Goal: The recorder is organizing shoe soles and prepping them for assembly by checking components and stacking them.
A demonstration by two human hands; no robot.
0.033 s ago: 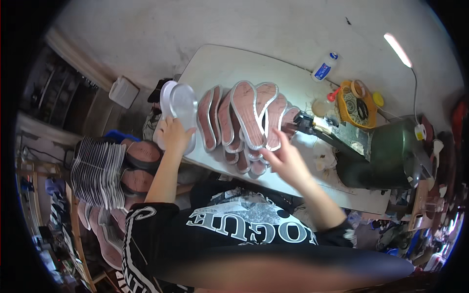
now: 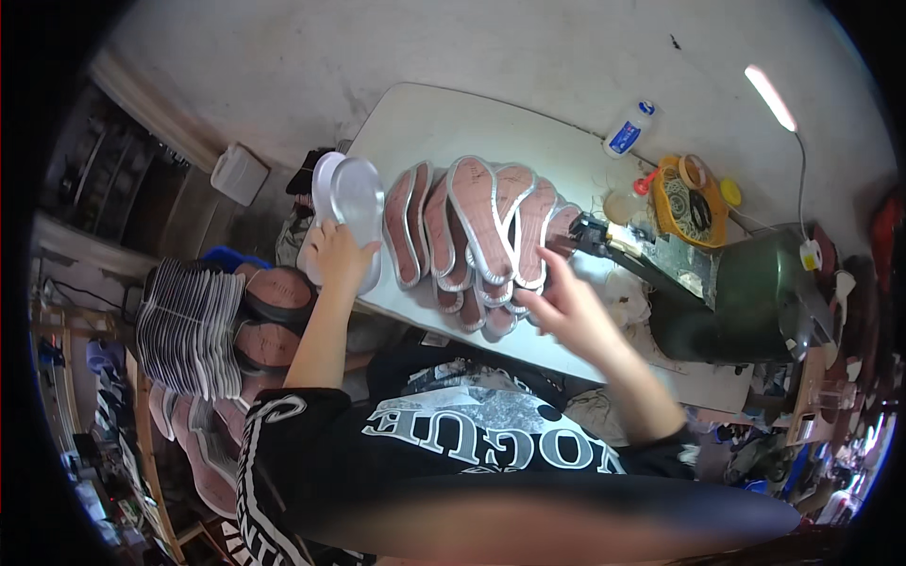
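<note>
My left hand (image 2: 342, 257) lies over pale, shiny shoe soles (image 2: 359, 193) at the table's left edge, fingers spread and thumb stretched to the right. Beside them, a fanned pile of pinkish-brown insoles (image 2: 475, 212) with silvery rims covers the middle of the table. My right hand (image 2: 569, 307) is at the pile's near right side, thumb and index finger apart. Its fingertips come close to the lower end of an insole (image 2: 533, 231); whether they touch it I cannot tell. Nothing shows in that hand, though its other fingers are partly hidden.
A dark green machine (image 2: 755, 302) with an arm reaching toward the pile stands on the right. Behind it are a yellow basket (image 2: 681, 236) and a white bottle (image 2: 630, 130). Left of the table, many soles stand in a tight row (image 2: 189, 325). A lit lamp (image 2: 771, 97) hangs at upper right.
My right hand has shifted slightly right and toward me, away from the insoles. My left hand stays on the pale soles.
</note>
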